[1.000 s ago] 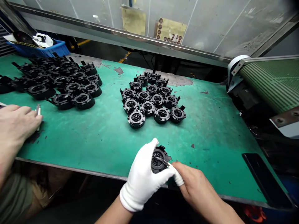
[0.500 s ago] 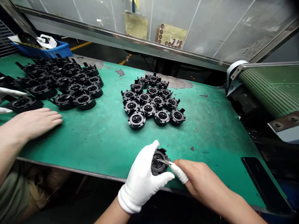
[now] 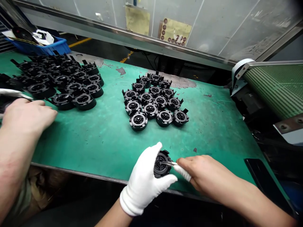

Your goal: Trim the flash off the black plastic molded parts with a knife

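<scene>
My left hand (image 3: 145, 176), in a white glove, curves around a round black plastic part (image 3: 163, 171) near the table's front edge. The part's ringed face is turned up, and a tab sticks out at its far side. My right hand (image 3: 201, 173) is bare except for a white wrap on one finger. It grips a small knife (image 3: 168, 163), whose thin pointed metal blade reaches to the middle of the part. The handle is hidden in my fingers.
Several similar black parts (image 3: 150, 108) stand grouped mid-table; more (image 3: 84, 99) are at left. A co-worker's hand (image 3: 28, 115) is beside those. A blue bin (image 3: 55, 47) stands back left, a green conveyor belt (image 3: 279, 85) right, and a dark flat phone-like object (image 3: 262, 179) near the right edge.
The co-worker's hand at left has curled its fingers and lifted slightly, and the part near it has shifted left. My hands keep nearly the same hold, with the blade at the part's centre.
</scene>
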